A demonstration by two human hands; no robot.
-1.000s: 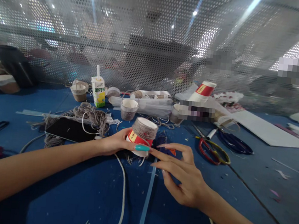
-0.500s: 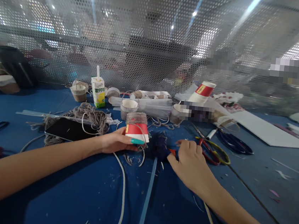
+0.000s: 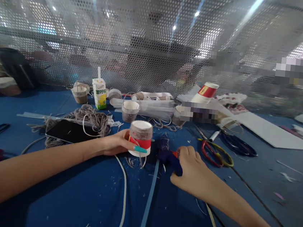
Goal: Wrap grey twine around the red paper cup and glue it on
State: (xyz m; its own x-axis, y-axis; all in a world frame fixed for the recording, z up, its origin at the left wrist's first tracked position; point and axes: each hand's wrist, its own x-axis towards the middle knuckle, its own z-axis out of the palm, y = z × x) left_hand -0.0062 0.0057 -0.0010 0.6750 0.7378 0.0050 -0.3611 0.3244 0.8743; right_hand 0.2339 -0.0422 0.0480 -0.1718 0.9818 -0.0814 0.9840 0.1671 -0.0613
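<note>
My left hand (image 3: 117,144) grips an upturned red and white paper cup (image 3: 140,138) whose upper half is wound with grey twine. The cup stands base up on the blue table (image 3: 78,192). My right hand (image 3: 193,168) is closed around a dark blue glue gun (image 3: 167,152) with an orange trigger, just right of the cup. A thin pale stick (image 3: 148,200) and a white cable (image 3: 124,190) run toward me below the cup.
A black phone (image 3: 70,131) and a tangle of grey twine (image 3: 91,116) lie left of the cup. Behind stand a green milk carton (image 3: 99,93), small twine-wrapped cups (image 3: 130,110) and a stack of paper cups (image 3: 205,93). Scissors (image 3: 217,153) lie at right. A perforated metal screen (image 3: 159,38) closes the back.
My right hand, open beside the cup a second ago, moved right and closed on the glue gun. My left hand tilted the cup, then turned it so its base faces up.
</note>
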